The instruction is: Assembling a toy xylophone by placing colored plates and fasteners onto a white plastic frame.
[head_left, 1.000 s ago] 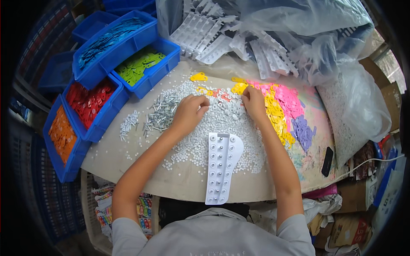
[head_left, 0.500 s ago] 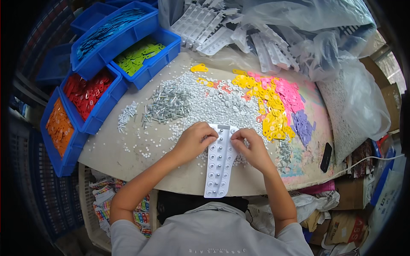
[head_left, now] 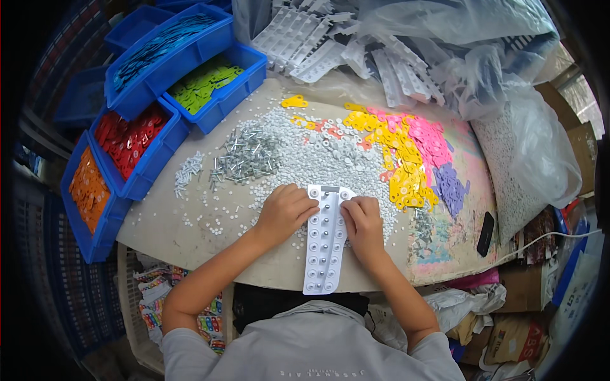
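Observation:
A long white plastic strip (head_left: 326,247) lies at the table's near edge, pointing toward me. Round sockets run down both its sides, and a row of metal heads marks the middle channel. My left hand (head_left: 286,213) has its fingertips pinched together at the strip's left edge, near the upper sockets. Opposite it, my right hand (head_left: 363,225) is pinched over the right edge. Whatever the fingertips hold is hidden or too small to make out. Just beyond the strip spreads a heap of small white round caps (head_left: 324,159), with metal rivets (head_left: 248,152) piled at its left.
Blue bins (head_left: 216,95) of coloured pieces stand at the left. Yellow pieces (head_left: 406,171), pink pieces (head_left: 429,140) and purple pieces (head_left: 450,190) lie right of the heap. A black object (head_left: 485,233) rests near the right edge. White plastic parts (head_left: 298,38) and a clear bag (head_left: 527,159) stand behind.
Both hands have shifted slightly toward me along the strip, from its top pair of sockets to just below. The strip itself has barely moved.

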### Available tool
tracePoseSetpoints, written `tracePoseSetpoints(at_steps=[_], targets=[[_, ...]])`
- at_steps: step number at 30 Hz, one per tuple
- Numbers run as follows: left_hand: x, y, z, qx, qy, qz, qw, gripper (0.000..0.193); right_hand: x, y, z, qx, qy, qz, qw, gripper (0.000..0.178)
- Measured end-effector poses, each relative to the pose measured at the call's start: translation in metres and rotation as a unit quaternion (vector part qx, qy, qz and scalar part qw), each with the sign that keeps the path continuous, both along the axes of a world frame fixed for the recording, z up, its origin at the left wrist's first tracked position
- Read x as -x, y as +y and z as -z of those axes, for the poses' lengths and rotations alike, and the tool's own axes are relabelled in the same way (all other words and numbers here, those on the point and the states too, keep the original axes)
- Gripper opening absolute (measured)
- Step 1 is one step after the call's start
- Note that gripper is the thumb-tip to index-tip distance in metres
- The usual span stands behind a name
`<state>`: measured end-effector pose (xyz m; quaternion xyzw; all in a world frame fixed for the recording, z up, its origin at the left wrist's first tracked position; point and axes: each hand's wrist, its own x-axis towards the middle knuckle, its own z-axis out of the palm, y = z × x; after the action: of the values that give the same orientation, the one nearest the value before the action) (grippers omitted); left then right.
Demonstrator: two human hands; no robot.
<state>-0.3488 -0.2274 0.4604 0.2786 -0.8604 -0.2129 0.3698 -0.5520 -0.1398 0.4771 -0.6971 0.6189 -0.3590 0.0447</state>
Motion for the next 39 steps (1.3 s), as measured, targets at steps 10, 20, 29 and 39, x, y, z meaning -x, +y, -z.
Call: tracePoseSetpoints(at_steps=[10, 20, 29, 39], targets=[[0.026, -0.062, -0.018, -0.041, 0.047, -0.084, 0.995, 0.009, 0.024, -0.009, -0.008, -0.014, -0.128, 0.026, 0.991, 0.009], [0.047, -0.117, 0.011, -0.034, -0.068, -0.088, 0.993, 0.006, 0.088, -0.06, -0.014, -0.144, 0.005, 0.046, 0.988, 0.01], [0.05, -0.116, 0.011, -0.016, -0.075, -0.079, 0.994, 0.006, 0.101, -0.108, 0.014, -0.046, 0.046, 0.057, 0.996, 0.014], [0.019, -0.054, -0.019, -0.174, 0.031, -0.05, 0.983, 0.015, 0.092, -0.086, -0.004, -0.017, 0.016, 0.073, 0.997, 0.014]])
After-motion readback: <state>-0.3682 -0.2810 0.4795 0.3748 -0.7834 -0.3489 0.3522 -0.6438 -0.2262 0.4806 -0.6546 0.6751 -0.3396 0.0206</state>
